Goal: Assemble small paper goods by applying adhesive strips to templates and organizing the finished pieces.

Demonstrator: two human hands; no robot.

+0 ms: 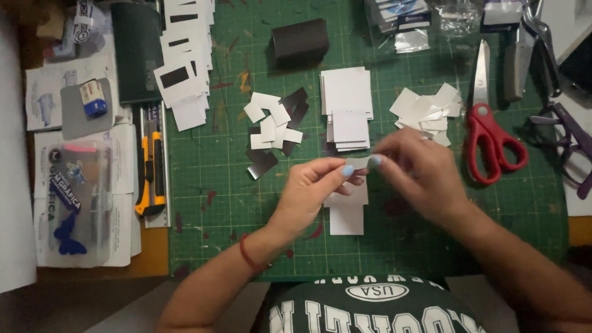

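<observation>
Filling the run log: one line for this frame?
left hand: pinching small white strip | right hand: pinching same strip | under hands: white cards on green cutting mat | right: red scissors

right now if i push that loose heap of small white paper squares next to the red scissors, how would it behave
The loose heap of small white paper squares would probably scatter instead of sliding as one, since the pieces overlap at odd angles. They look thin and flat, so likely very light and easily bent. On the green cutting mat, flat pieces may be awkward to pick up singly.

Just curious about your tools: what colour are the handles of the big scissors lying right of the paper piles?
Red, on the steel-bladed scissors; clearest in the head view.
</observation>
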